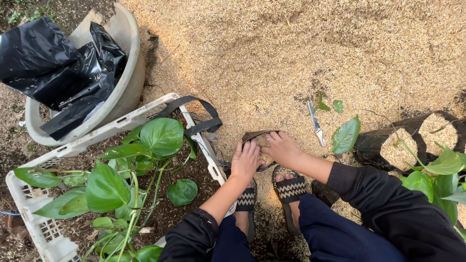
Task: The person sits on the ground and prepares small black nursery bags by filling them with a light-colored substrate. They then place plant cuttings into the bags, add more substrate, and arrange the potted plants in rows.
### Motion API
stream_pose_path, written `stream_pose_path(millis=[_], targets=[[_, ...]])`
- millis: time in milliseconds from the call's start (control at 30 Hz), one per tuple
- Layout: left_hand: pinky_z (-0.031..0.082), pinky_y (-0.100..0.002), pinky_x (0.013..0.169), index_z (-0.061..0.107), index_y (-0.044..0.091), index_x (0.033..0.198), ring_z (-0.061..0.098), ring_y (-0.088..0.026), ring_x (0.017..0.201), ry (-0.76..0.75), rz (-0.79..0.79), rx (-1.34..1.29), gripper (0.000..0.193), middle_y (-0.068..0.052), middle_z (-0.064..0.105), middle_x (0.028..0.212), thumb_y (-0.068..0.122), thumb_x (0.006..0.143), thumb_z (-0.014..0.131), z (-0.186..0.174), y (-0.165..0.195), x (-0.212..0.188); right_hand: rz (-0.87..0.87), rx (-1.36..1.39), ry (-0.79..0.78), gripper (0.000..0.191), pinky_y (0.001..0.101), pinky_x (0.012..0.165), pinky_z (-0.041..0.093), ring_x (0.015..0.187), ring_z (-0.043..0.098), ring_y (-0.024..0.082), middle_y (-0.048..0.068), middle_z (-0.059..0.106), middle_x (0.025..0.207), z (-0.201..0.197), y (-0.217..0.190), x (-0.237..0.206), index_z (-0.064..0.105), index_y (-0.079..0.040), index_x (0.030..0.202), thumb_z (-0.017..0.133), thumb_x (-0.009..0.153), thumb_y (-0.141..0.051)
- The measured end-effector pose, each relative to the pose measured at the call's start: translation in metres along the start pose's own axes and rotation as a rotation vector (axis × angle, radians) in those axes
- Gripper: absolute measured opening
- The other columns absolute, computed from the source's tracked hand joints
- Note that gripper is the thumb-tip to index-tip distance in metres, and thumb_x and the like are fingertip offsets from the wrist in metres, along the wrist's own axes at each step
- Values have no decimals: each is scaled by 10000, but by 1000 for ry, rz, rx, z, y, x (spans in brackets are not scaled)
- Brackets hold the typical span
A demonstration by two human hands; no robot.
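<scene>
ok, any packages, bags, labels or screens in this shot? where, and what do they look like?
No labels, signs or screens.
Small black plastic bag: centre, on the husk-covered ground, held open by left hand and right hand.
Filled black bags: right edge, open tops showing pale husk.
Stack of empty black bags: top left, crumpled and glossy, in a beige tub.
White plastic crate: lower left, holding green leafy cuttings.

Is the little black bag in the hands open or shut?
Open: both hands hold the small black bag's mouth apart, and tan husks show inside.
</scene>
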State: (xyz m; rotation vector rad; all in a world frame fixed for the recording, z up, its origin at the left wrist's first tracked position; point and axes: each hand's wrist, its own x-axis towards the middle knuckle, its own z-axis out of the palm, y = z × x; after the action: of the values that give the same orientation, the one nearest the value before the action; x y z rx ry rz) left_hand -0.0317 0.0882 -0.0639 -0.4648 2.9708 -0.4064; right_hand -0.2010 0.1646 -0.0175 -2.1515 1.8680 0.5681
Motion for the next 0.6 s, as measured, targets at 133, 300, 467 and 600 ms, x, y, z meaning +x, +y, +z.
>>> stream_pose_path(millis=[133,300,467,600], targets=[[-6,-564,1191,625,131,1357,297,-232,1418,-143,34,-157,760,-45,434,1491,703,910,399,-4,1,0,23,-28,-105,356,379,1016,364,1315,432,244,89,519,1434,-4,-7,6,674,-323,1287,541,963,-259],[-36,-582,1186,582,130,1453,298,-244,1421,-331,226,137,714,-32,438,1481,646,1004,377,-31,-5,1,52,-87,-339,403,360,993,373,1321,416,228,60,533,1399,-10,-4,11,623,-313,1380,525,994,-249],[-82,-607,1183,619,241,1353,254,-251,1474,-441,306,92,523,-10,359,1556,542,960,449,-50,-8,8,90,-53,-302,372,358,995,372,1299,433,232,65,555,1367,0,-6,7,648,-245,1350,519,1001,-241],[-51,-585,1201,748,124,1208,413,-258,1349,-364,272,63,536,-38,503,1445,528,982,477,-60,-14,7,91,-91,-181,343,370,984,397,1318,417,282,118,512,1413,4,-5,3,683,-224,1243,548,927,-228]])
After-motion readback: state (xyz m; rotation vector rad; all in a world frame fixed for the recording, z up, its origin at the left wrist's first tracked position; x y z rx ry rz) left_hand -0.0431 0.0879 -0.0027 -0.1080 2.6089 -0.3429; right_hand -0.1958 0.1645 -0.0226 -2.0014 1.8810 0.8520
